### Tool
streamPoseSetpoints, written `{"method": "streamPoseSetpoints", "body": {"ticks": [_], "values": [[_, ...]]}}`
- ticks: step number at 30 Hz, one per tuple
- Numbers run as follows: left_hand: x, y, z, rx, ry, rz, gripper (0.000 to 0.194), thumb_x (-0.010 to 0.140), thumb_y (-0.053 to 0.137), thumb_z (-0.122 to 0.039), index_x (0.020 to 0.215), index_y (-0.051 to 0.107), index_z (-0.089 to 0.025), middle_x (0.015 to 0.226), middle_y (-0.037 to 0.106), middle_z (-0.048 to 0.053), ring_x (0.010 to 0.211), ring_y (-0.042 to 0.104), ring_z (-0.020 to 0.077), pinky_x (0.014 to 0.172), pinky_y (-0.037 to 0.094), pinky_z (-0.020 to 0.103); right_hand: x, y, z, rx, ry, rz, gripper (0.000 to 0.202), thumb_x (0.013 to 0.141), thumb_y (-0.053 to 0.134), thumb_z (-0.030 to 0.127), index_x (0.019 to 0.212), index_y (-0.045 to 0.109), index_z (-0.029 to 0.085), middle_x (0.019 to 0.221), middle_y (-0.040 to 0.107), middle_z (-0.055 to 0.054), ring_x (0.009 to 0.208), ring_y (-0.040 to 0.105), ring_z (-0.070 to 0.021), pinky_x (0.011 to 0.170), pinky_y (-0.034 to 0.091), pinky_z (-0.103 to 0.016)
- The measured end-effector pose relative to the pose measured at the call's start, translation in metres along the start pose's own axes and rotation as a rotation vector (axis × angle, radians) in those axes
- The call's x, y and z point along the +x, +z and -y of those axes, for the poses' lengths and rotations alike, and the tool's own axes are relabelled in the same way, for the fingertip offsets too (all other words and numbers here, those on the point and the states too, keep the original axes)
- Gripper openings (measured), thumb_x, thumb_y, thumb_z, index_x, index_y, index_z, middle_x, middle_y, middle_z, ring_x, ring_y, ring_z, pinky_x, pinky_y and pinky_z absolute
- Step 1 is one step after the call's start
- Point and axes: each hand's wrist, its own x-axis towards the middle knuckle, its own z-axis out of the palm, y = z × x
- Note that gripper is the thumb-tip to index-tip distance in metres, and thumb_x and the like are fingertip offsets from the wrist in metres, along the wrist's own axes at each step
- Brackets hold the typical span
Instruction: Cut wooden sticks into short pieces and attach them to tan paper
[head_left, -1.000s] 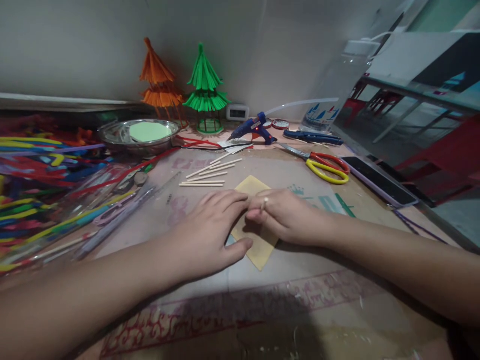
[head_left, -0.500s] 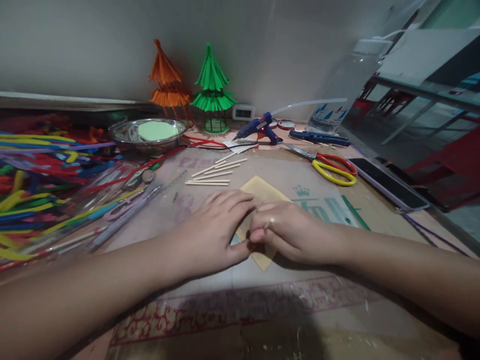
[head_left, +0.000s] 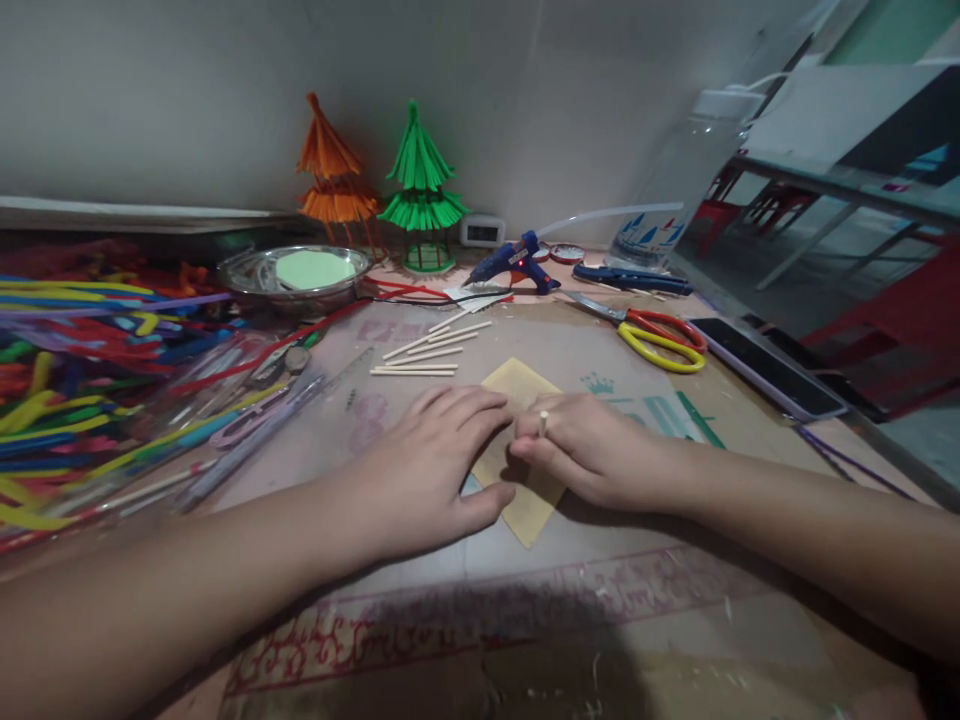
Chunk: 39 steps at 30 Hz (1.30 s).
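Note:
A yellowish square sheet of paper lies turned cornerwise on the work surface in front of me. My left hand rests flat on its left side, fingers stretched and thumb apart. Over the sheet's right part, my right hand is closed in a fist around a thin wooden stick. Only the stick's pale upper end pokes out above the fingers; its lower end is hidden. Beyond the left hand lie several similar loose wooden sticks.
A blue glue gun stands at the back, beside orange and green pipe-cleaner towers. Scissors and a phone lie right. Pipe cleaners pile up at left, near a metal dish. A bottle stands behind.
My right hand has shifted slightly right, away from the left thumb, and the stick end shows more clearly above the fist. The left hand stays on the sheet. The view has moved slightly.

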Motion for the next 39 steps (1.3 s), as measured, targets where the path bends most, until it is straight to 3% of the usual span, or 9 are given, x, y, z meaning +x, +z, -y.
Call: {"method": "streamPoseSetpoints", "body": {"ticks": [14, 19, 23, 25, 28, 31, 34, 39], "values": [[0.000, 0.003, 0.001, 0.004, 0.029, -0.035, 0.047, 0.089, 0.064, -0.038, 0.130, 0.059, -0.016, 0.144, 0.058, 0.015, 0.137, 0.049, 0.0322, 0.119, 0.035, 0.054, 0.000, 0.001, 0.002, 0.094, -0.155, -0.054, 0.032, 0.105, 0.040, 0.025, 0.079, 0.058, 0.018, 0.074, 0.062, -0.003, 0.071, 0.054, -0.0156, 0.070, 0.043, -0.027], [0.000, 0.003, 0.002, 0.007, 0.045, -0.039, 0.055, 0.089, 0.064, -0.042, 0.135, 0.055, -0.013, 0.143, 0.058, 0.017, 0.137, 0.049, 0.0324, 0.119, 0.034, 0.054, 0.000, 0.003, 0.008, 0.116, -0.089, -0.015, 0.033, 0.105, 0.040, 0.025, 0.077, 0.057, 0.019, 0.070, 0.060, -0.002, 0.067, 0.052, -0.0149, 0.067, 0.042, -0.027], [0.000, 0.002, 0.002, -0.019, 0.038, -0.028, 0.049, 0.088, 0.065, -0.039, 0.130, 0.059, -0.015, 0.142, 0.058, 0.016, 0.136, 0.049, 0.0328, 0.118, 0.035, 0.053, 0.004, 0.006, 0.006, 0.188, -0.068, -0.047, 0.030, 0.103, 0.043, 0.027, 0.078, 0.058, 0.019, 0.079, 0.066, -0.005, 0.077, 0.058, -0.0173, 0.076, 0.045, -0.031], [0.000, 0.001, 0.002, -0.038, 0.022, -0.028, 0.048, 0.088, 0.067, -0.039, 0.129, 0.059, -0.016, 0.142, 0.058, 0.016, 0.135, 0.048, 0.0338, 0.117, 0.035, 0.054, 0.004, 0.005, 0.001, 0.366, 0.071, -0.097, 0.028, 0.102, 0.044, 0.029, 0.080, 0.058, 0.019, 0.076, 0.065, -0.003, 0.073, 0.059, -0.0157, 0.073, 0.046, -0.030], [0.002, -0.001, 0.003, -0.110, 0.071, -0.070, 0.039, 0.091, 0.066, -0.038, 0.123, 0.061, -0.017, 0.137, 0.060, 0.014, 0.134, 0.049, 0.0319, 0.116, 0.036, 0.052, 0.003, 0.003, -0.006, 0.883, 0.306, -0.218, 0.020, 0.100, 0.052, 0.038, 0.089, 0.054, 0.022, 0.064, 0.063, 0.003, 0.059, 0.060, -0.0126, 0.060, 0.046, -0.025], [0.003, -0.005, 0.004, -0.174, 0.150, -0.183, 0.014, 0.098, 0.059, -0.028, 0.108, 0.065, -0.020, 0.121, 0.066, 0.009, 0.123, 0.055, 0.0250, 0.110, 0.039, 0.045, 0.005, 0.002, -0.013, 1.255, 0.368, -0.298, 0.024, 0.089, 0.070, 0.040, 0.087, 0.054, 0.022, 0.067, 0.069, 0.003, 0.062, 0.066, -0.0129, 0.060, 0.050, -0.023], [0.004, -0.008, 0.004, -0.229, 0.139, -0.265, 0.011, 0.100, 0.056, -0.023, 0.096, 0.066, -0.021, 0.108, 0.066, 0.005, 0.111, 0.059, 0.0207, 0.101, 0.043, 0.039, 0.009, 0.000, -0.016, 1.337, 0.403, -0.319, 0.026, 0.081, 0.080, 0.035, 0.080, 0.060, 0.019, 0.071, 0.073, 0.000, 0.066, 0.067, -0.0111, 0.066, 0.053, -0.022], [0.005, -0.009, 0.005, -0.319, 0.033, -0.317, 0.011, 0.100, 0.058, -0.023, 0.095, 0.067, -0.020, 0.106, 0.067, 0.005, 0.106, 0.061, 0.0200, 0.096, 0.046, 0.037, 0.010, 0.001, -0.019, 1.334, 0.448, -0.331, 0.028, 0.075, 0.088, 0.037, 0.080, 0.067, 0.020, 0.076, 0.075, 0.000, 0.066, 0.068, -0.0110, 0.067, 0.057, -0.024]]}}
